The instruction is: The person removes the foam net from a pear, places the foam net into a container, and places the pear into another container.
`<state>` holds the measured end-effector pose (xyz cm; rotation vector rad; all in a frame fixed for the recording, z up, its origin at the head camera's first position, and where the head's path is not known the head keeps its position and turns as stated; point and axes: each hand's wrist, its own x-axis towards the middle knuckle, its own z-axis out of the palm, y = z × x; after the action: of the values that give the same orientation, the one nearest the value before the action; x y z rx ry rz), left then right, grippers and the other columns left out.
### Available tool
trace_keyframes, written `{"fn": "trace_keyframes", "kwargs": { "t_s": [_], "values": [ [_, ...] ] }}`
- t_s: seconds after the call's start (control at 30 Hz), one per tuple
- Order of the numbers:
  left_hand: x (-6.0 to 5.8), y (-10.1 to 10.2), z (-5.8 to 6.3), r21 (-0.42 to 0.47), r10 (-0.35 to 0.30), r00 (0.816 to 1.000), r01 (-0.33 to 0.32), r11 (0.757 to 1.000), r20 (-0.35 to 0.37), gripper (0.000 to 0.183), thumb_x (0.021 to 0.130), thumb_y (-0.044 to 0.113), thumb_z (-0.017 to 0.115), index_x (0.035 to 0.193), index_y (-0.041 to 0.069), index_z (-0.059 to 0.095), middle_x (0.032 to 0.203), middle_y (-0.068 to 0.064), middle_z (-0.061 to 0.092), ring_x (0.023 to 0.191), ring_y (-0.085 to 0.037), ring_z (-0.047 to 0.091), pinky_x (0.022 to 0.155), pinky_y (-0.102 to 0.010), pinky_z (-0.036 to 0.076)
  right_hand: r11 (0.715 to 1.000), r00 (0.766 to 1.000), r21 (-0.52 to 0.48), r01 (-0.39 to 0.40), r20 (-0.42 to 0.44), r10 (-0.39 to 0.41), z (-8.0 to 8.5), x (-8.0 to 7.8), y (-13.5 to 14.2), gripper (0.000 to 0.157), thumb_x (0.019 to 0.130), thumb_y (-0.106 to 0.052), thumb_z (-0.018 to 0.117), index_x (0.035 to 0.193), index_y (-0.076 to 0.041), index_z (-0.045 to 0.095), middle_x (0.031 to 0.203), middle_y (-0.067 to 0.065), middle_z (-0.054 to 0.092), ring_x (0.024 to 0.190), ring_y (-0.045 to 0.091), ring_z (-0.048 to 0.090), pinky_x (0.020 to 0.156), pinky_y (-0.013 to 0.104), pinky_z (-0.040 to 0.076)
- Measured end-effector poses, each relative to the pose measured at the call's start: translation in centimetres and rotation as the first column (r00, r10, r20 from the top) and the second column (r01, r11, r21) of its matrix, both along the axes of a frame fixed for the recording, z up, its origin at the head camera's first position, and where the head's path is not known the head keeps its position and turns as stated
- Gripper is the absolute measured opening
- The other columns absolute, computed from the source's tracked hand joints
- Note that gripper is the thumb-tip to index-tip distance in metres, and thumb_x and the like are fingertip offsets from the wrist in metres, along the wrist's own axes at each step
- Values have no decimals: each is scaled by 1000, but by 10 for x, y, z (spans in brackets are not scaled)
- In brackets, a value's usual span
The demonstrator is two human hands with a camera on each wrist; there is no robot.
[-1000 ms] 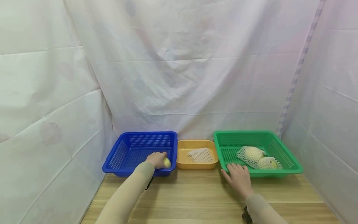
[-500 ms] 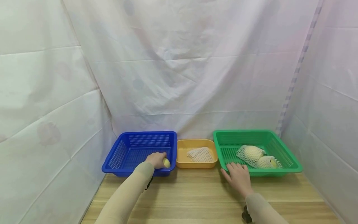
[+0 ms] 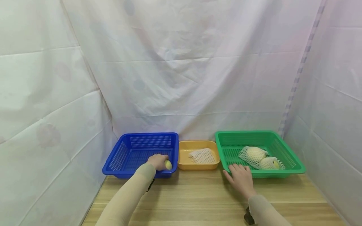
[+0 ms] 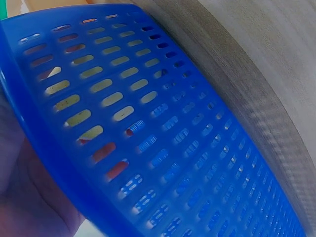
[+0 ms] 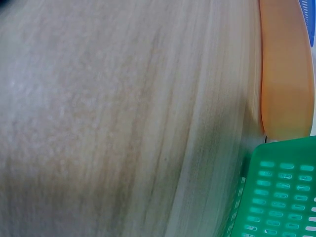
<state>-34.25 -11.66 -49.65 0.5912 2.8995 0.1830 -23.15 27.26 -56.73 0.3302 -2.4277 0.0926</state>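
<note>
Over the near right corner of the blue basket (image 3: 141, 153), my left hand (image 3: 157, 161) grips a pale yellow-green fruit (image 3: 168, 164), perhaps a pear. Most of the fruit is hidden by the hand in the head view; in the left wrist view its speckled skin and some fingers show through the basket slots. My right hand (image 3: 241, 179) rests on the near left rim of the green basket (image 3: 282, 172), fingers over the edge, thumb apart. Inside that basket lie two pale yellow fruits, a larger one (image 3: 255, 154) and a smaller one (image 3: 268, 164), each in white foam netting.
Between the two baskets stands a shallow orange tray (image 3: 198, 167) holding an empty white foam net (image 3: 202, 156). All stand on a wooden table (image 3: 195, 194). Patterned white cloth (image 3: 181, 78) hangs behind and along both sides.
</note>
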Motion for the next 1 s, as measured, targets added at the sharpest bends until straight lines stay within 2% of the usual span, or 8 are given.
{"fn": "trace_keyframes", "kwargs": {
  "t_s": [0.4,0.7,0.8,1.0],
  "values": [
    [2,0,4,-27,1,1000,-1,1000,8,48,79,40,76,121,18,66,101,-2,67,87,-22,58,75,-46,48,1000,1000,-4,-12,-11,12,-2,-1,0,35,91,-48,58,88,-13,63,82,4,61,72,25,56,67,43,38],
    [2,-1,11,-14,-10,1000,9,1000,-23,47,77,42,77,116,19,66,89,2,63,74,-18,53,63,-39,45,1000,1000,-12,-5,5,5,-2,-1,0,35,89,-45,62,91,-11,65,83,5,62,73,26,56,67,43,37],
    [4,-1,16,8,1,1000,-1,1000,-2,53,76,43,78,122,18,65,95,1,65,77,-19,53,65,-40,45,1000,1000,-16,-4,8,4,-1,0,0,33,88,-44,64,91,-11,66,83,5,62,74,27,56,68,44,37],
    [9,-2,26,55,21,1000,-22,998,17,59,78,49,76,128,20,62,115,-2,66,96,-25,61,78,-48,49,1000,1000,-16,-3,7,3,1,1,0,31,87,-44,64,88,-13,64,82,5,62,73,26,56,68,44,37]
  ]
}}
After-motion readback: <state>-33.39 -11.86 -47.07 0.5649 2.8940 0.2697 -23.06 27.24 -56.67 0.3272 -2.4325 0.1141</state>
